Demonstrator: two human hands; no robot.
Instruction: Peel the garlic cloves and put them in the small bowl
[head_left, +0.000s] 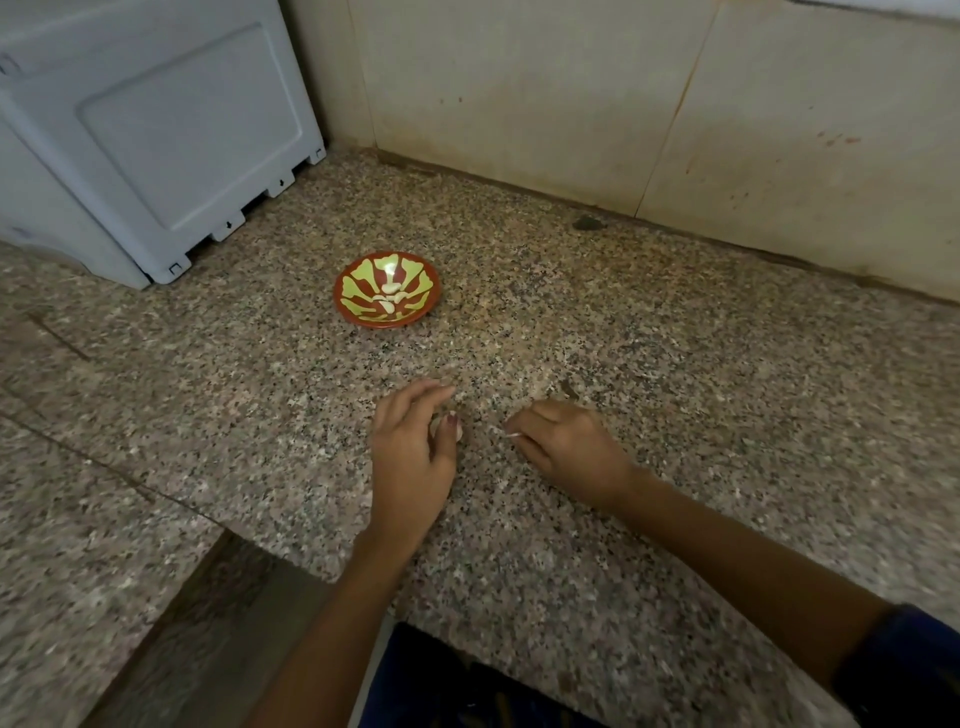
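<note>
A small bowl, red-brown with yellow-green patches, sits on the speckled stone counter, at about 11 o'clock from the hands and well apart from them. Inside it lie a few pale peeled garlic cloves, gathered around the middle and the near side of the bowl's floor.

The left hand rests on the counter with its back up, fingers curled loosely forward. A garlic clove, pale with a pinkish tint, shows at the hand's 1 o'clock edge, pinched between the thumb tip and the curled fingers; most of it is hidden behind the hand.

The right hand lies just beside it at 3 o'clock, not touching it, fingers bent under in a narrow curl. A thin whitish scrap of garlic skin sticks out from its fingertips toward the left hand, held between thumb and forefinger. The scrap stops short of the clove, with bare counter between them.

At 10 o'clock, in the far corner, a pale grey plastic appliance stands against the tiled wall.
</note>
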